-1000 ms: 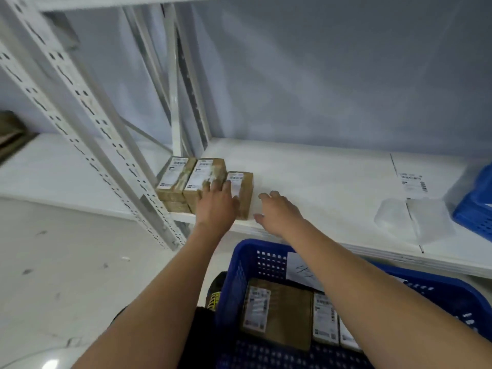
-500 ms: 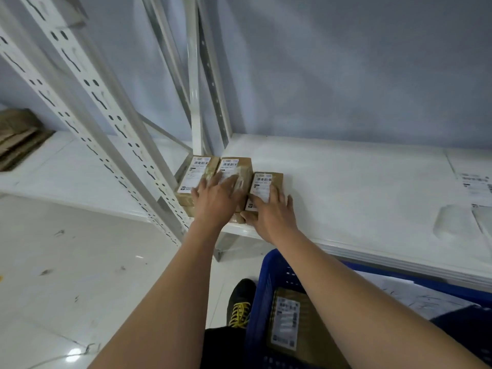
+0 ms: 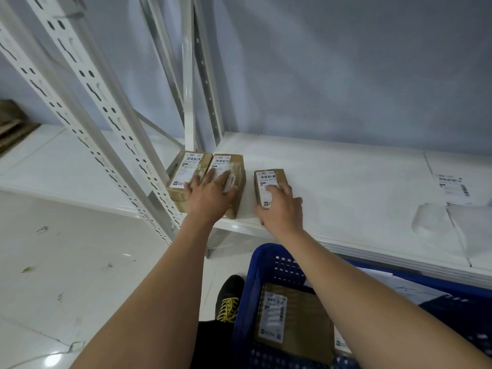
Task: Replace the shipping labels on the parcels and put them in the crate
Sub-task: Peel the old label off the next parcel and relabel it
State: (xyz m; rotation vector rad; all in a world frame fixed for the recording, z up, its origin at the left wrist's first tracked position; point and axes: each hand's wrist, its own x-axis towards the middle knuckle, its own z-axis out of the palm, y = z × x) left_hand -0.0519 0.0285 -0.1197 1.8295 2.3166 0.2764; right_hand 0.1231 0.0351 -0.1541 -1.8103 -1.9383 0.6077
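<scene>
Three small brown parcels sit near the front edge of the white shelf (image 3: 346, 182). The left parcel (image 3: 189, 169) and the middle parcel (image 3: 231, 166) touch side by side. The left hand (image 3: 210, 195) lies flat on top of them, fingers spread and straight. A little gap comes next, then the right parcel (image 3: 269, 182) stands apart. The right hand (image 3: 282, 209) covers its near end with fingers curled over its top and side. Below the shelf, a blue crate (image 3: 271, 265) holds another brown parcel (image 3: 295, 318) with a white label
</scene>
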